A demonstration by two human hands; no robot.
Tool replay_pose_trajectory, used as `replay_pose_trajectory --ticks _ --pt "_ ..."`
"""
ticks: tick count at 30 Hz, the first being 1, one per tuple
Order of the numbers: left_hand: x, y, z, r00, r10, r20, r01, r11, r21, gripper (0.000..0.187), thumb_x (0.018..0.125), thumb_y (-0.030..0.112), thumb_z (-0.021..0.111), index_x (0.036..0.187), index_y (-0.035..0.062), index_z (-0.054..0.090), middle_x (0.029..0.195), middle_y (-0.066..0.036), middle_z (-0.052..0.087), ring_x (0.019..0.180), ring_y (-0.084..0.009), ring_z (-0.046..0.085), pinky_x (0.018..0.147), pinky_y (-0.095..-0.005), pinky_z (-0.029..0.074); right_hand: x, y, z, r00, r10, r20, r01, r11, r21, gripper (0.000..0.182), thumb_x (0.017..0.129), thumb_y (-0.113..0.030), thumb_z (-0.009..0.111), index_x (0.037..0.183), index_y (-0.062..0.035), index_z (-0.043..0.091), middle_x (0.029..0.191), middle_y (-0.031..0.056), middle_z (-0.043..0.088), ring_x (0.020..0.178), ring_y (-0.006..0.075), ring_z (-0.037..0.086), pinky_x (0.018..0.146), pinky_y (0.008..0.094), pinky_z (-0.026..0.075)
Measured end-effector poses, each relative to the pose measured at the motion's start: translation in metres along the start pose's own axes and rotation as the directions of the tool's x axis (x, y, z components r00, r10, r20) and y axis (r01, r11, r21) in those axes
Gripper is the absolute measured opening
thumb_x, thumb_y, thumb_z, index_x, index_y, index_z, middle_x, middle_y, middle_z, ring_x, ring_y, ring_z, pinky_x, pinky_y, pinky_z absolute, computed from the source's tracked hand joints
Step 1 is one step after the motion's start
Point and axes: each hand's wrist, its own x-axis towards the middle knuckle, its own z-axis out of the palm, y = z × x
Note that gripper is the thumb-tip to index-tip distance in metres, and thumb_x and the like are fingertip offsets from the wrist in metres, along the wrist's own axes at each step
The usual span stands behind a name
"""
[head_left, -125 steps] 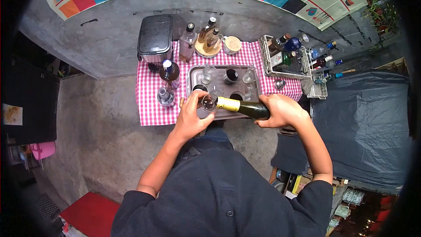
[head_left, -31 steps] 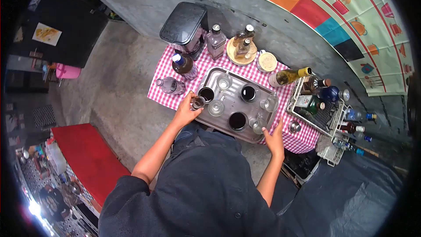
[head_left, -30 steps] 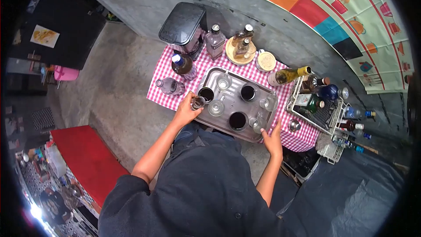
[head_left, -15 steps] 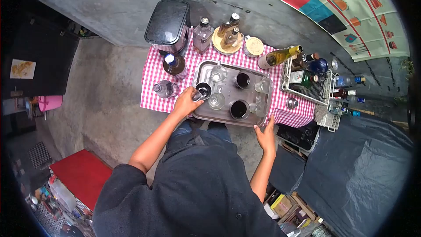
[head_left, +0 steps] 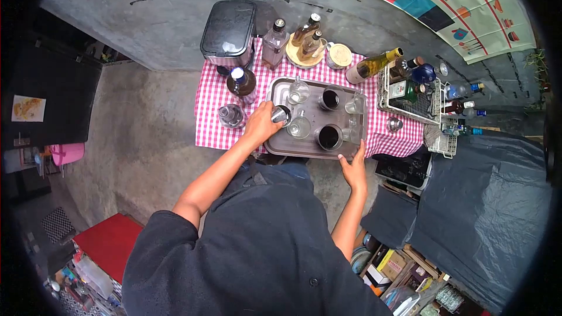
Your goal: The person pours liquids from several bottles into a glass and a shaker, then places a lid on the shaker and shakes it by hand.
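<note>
My left hand (head_left: 261,125) closes around a small glass (head_left: 280,115) at the left side of a brown serving tray (head_left: 310,150). The glass looks tilted, with something dark at its rim. At the tray's front right corner, my right hand (head_left: 354,171) grips the edge, thumb at the front and fingers along the side. On the tray stand two glasses of dark liquid, one at the back (head_left: 329,100) and a larger one in front (head_left: 329,137). Clear glass mugs (head_left: 299,127) and other clear glasses (head_left: 353,105) share the tray.
A checkered cloth (head_left: 208,108) covers the table. Bottles (head_left: 232,116), a black-lidded bin (head_left: 228,29) and a lidded mug (head_left: 339,56) surround the tray. On the right are a wire rack (head_left: 383,90) of bottles and a small metal cup (head_left: 394,124). A grey wall stands behind.
The tray has slid slightly away from me, toward the wall, with its glasses. My left hand has moved a little right and forward with the small glass. The view has shifted slightly.
</note>
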Motion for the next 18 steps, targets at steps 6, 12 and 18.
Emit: replay_pose_trajectory --ticks 6,12,18 --pt "-0.014 -0.001 -0.016 1.0 0.002 0.019 -0.001 0.998 -0.064 0.048 0.074 0.024 0.078 0.108 0.0002 0.053 0.111 -0.021 0.06 0.105 -0.0396 0.061 0.086 -0.0458 0.049 -0.016 -0.032 0.01 0.995 -0.095 0.027 0.095 0.995 0.007 0.085 0.088 -0.012 0.068 0.154 -0.0054 0.016 0.148 0.027 0.037 0.127 0.0346 0.053 0.104 0.0425 0.044" --pt "-0.042 -0.035 -0.008 0.99 0.136 0.035 -0.125 0.966 -0.225 0.051 0.072 0.02 0.079 0.109 0.001 0.05 0.111 -0.019 0.057 0.108 -0.0383 0.058 0.088 -0.0444 0.047 -0.025 -0.057 0.031 0.975 -0.151 0.163 0.148 0.988 0.032 0.078 0.088 -0.015 0.069 0.151 -0.0021 0.025 0.145 0.0219 0.043 0.122 0.0306 0.057 0.104 0.041 0.044" --pt "-0.057 -0.062 0.019 0.987 0.159 0.022 -0.15 0.965 -0.215 0.049 0.071 0.015 0.078 0.109 0.001 0.05 0.118 -0.021 0.052 0.12 -0.0405 0.049 0.101 -0.0465 0.041 -0.025 -0.047 0.051 0.938 -0.177 0.299 0.22 0.968 -0.118 0.079 0.088 -0.024 0.067 0.15 -0.0003 0.023 0.149 0.0256 0.038 0.137 0.0356 0.042 0.113 0.0403 0.035"
